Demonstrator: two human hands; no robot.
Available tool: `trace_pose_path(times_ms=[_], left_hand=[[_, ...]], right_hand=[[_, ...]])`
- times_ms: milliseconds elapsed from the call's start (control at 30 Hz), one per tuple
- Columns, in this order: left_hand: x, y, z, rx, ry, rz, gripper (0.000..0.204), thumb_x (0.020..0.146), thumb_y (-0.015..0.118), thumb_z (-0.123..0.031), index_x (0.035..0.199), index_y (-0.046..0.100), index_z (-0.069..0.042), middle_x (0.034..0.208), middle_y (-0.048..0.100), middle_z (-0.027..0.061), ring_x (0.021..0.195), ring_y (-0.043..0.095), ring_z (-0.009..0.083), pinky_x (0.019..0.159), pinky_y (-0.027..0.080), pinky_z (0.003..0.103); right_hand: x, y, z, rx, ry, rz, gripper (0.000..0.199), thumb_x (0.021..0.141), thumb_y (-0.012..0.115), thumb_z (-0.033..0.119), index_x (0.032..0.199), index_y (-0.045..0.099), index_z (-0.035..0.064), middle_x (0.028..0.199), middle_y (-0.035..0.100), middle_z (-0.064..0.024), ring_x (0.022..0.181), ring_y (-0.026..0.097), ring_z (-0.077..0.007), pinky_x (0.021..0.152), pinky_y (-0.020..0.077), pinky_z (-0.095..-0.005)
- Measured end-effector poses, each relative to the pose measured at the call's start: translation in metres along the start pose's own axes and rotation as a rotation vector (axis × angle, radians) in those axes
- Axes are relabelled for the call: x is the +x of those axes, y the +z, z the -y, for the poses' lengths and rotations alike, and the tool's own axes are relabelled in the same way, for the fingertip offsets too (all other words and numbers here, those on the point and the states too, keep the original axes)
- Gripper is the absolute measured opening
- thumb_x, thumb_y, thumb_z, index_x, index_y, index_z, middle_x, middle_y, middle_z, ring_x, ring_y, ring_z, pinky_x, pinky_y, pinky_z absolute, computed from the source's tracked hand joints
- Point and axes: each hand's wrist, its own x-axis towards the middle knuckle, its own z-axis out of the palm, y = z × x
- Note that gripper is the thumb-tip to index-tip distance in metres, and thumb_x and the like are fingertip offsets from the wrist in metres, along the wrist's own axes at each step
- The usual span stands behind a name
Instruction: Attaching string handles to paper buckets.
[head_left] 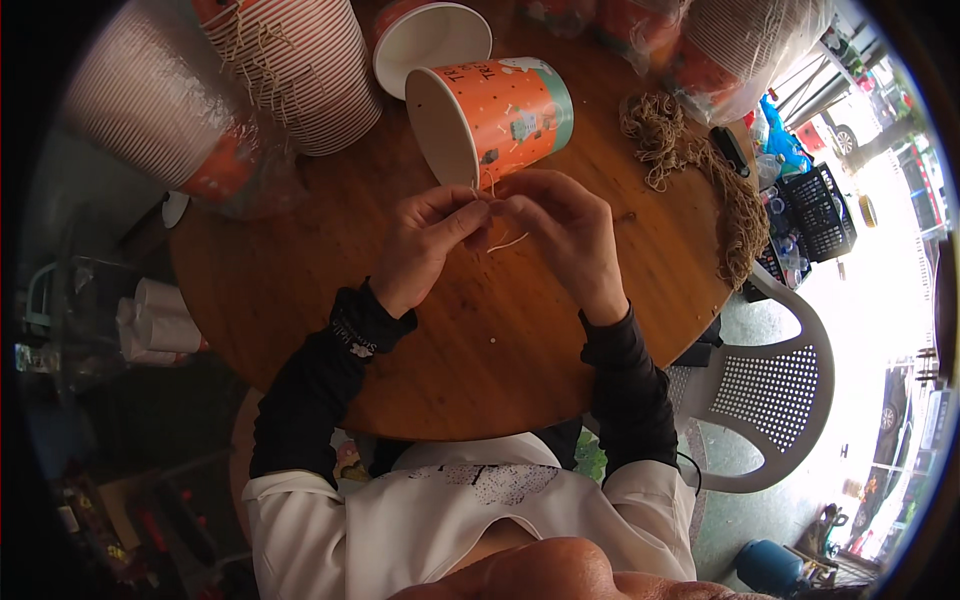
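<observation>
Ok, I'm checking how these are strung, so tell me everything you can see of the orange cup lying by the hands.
The orange cup looks like paper: orange outside with small printed pictures, a teal band at its base, plain white inside. It lies on its side on the round wooden table, open mouth toward the person's left and near side. A thin pale string hangs at its rim, pinched between the left hand and the right hand, whose fingers meet just below the rim.

Round table (500, 370), centre frame: wood, smooth, semi-gloss brown. Orange cup (495, 115), upper centre: paper, matt printed outside, plain white inside. Twine bundle (690, 160), upper right: rough, fibrous, tan. Chair (770, 390), right: white plastic, perforated. Sleeves (320, 390): black matt cloth.
</observation>
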Motion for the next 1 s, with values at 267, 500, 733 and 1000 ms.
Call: trace_pose_path(times_ms=[267,500,733,1000], left_hand=[[-0.001,0.004,0.004,0.174,0.024,-0.064,0.015,0.094,0.060,-0.009,0.106,0.065,0.000,0.087,0.067,0.0029,0.074,0.060,0.0082,0.067,0.047,0.021],[0.001,0.008,0.004,0.154,0.087,-0.191,0.013,0.092,0.064,-0.007,0.103,0.062,-0.001,0.086,0.066,0.0030,0.074,0.063,0.0069,0.069,0.055,0.022],[0.000,0.006,0.005,0.191,0.104,-0.180,0.010,0.091,0.066,-0.007,0.097,0.061,-0.001,0.083,0.065,0.0020,0.074,0.063,0.0066,0.067,0.055,0.022],[-0.003,0.008,0.004,0.305,0.154,-0.186,0.006,0.091,0.065,-0.006,0.096,0.066,-0.003,0.083,0.065,-0.0003,0.072,0.062,0.0051,0.066,0.054,0.021]], right_hand=[[-0.005,0.007,-0.003,-0.599,-0.401,-0.075,0.011,0.082,0.068,0.003,0.094,0.068,0.0035,0.084,0.065,-0.0087,0.076,0.065,-0.0222,0.065,0.0518,-0.0307],[-0.010,0.013,-0.003,-0.570,-0.365,-0.092,0.010,0.083,0.067,-0.002,0.092,0.065,0.0013,0.085,0.065,-0.0089,0.073,0.066,-0.0183,0.063,0.0514,-0.0273],[-0.011,0.016,-0.002,-0.461,-0.296,-0.086,0.008,0.084,0.066,-0.002,0.092,0.065,-0.0008,0.084,0.065,-0.0087,0.075,0.066,-0.0149,0.066,0.0511,-0.0255],[-0.013,0.014,0.000,-0.452,-0.253,-0.068,0.010,0.084,0.065,0.001,0.094,0.065,0.0008,0.087,0.065,-0.0106,0.074,0.066,-0.0244,0.066,0.0536,-0.0309]])
